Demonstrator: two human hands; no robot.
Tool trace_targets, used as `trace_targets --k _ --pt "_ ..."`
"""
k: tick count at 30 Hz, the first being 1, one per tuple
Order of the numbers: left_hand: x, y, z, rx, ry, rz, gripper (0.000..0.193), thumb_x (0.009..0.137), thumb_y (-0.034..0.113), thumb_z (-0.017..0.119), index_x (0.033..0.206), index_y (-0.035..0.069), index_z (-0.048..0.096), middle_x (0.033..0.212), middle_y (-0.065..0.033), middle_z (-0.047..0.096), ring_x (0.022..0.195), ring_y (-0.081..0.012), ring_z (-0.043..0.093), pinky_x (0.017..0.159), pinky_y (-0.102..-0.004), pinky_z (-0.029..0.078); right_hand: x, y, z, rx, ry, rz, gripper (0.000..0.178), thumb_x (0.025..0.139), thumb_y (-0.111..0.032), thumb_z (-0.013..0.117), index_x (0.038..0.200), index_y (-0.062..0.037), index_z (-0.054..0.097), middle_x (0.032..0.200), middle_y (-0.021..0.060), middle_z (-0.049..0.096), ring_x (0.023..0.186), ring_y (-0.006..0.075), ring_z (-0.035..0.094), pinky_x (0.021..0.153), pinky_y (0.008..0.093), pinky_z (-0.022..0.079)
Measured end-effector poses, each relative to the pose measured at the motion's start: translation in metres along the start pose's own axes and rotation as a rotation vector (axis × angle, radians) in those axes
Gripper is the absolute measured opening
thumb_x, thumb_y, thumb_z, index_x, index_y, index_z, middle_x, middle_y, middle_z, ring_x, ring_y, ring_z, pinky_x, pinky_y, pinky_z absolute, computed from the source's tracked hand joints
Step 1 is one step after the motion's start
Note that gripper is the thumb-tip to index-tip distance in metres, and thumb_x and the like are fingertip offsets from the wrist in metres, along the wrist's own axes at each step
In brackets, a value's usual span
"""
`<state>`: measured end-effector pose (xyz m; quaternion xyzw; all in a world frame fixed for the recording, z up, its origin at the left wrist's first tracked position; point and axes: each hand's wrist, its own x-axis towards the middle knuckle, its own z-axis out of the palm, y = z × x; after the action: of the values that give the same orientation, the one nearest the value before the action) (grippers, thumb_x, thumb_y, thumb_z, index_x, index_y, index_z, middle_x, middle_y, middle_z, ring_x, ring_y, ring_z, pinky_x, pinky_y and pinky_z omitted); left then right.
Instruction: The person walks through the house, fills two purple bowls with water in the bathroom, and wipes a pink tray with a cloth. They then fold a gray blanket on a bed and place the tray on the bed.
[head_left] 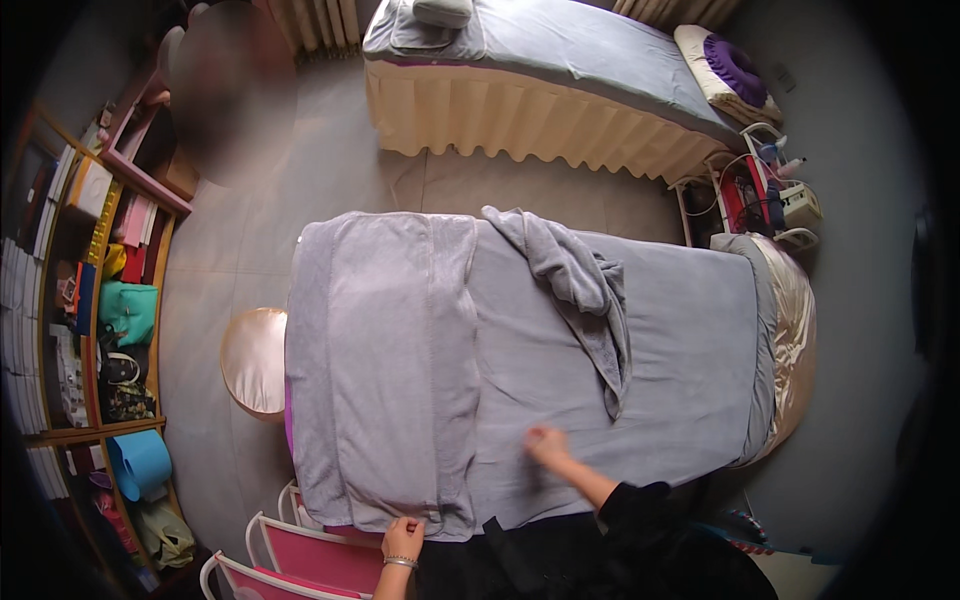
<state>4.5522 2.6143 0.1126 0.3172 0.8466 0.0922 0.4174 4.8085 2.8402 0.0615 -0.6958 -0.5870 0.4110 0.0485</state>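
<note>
A massage bed point(690, 330) covered with a grey sheet stretches across in front of me. Over its left part lies a wide grey towel point(385, 370), spread nearly flat with a few folds. My left hand point(403, 540), with a bracelet at the wrist, is closed at the towel's near edge and seems to pinch it. Blurred by motion, my right hand point(546, 445) hovers over or touches the sheet just right of the towel; its fingers cannot be made out. Beyond it, a second grey towel point(575, 275) lies crumpled across the bed.
A round beige stool point(255, 362) stands at the bed's left end. Pink-and-white trolleys point(310, 555) are close by my left arm. Crowded shelves point(130, 330) line the left wall. Farther off are another skirted bed point(560, 60) and a trolley with devices point(755, 195).
</note>
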Motion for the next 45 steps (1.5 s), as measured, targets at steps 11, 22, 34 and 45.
trace_targets --k 11,22,34,45 --pt "-0.018 0.075 -0.021 -0.165 -0.039 0.257 0.016 0.076 0.018 0.061 0.084 0.005 0.064 0.074 -0.0098 0.064 0.065 -0.0211 0.062 0.061 -0.0296 0.049 0.075 0.039 -0.135 0.258 0.283 0.18 0.034 0.064 -0.015 0.07 0.092 0.0007 0.058 0.082 0.0122 0.063 0.073 0.0242 0.06 0.066 0.0357 0.047" --pt "-0.104 0.403 -0.048 0.054 -0.098 1.573 0.061 0.063 0.004 0.062 0.121 0.01 0.047 0.122 -0.0089 0.048 0.103 -0.0272 0.051 0.083 -0.0352 0.042 -0.135 -0.09 -0.298 -0.2 0.075 -0.91 0.018 0.068 -0.002 0.054 0.085 -0.0072 0.056 0.083 0.0112 0.056 0.07 0.0303 0.056 0.059 0.0396 0.047" --pt "-0.176 0.447 -0.046 -0.616 -0.482 0.903 0.025 0.07 0.006 0.07 0.092 0.001 0.057 0.081 -0.0009 0.06 0.074 -0.0084 0.055 0.066 -0.0235 0.046 -0.18 0.0 -0.303 0.519 -0.326 -0.606 0.049 0.066 -0.02 0.075 0.109 -0.0049 0.056 0.098 0.0064 0.059 0.085 0.0158 0.052 0.09 0.0318 0.037" --pt "-0.214 0.355 -0.148 -1.097 -0.16 0.995 0.058 0.06 0.028 0.081 0.092 0.001 0.041 0.059 -0.0017 0.043 0.044 -0.0103 0.038 0.042 -0.0251 0.033 -0.252 0.021 -0.44 0.499 -0.732 -1.134 0.009 0.078 -0.002 0.056 0.075 0.0039 0.05 0.086 0.0176 0.055 0.071 0.028 0.054 0.067 0.0331 0.045"
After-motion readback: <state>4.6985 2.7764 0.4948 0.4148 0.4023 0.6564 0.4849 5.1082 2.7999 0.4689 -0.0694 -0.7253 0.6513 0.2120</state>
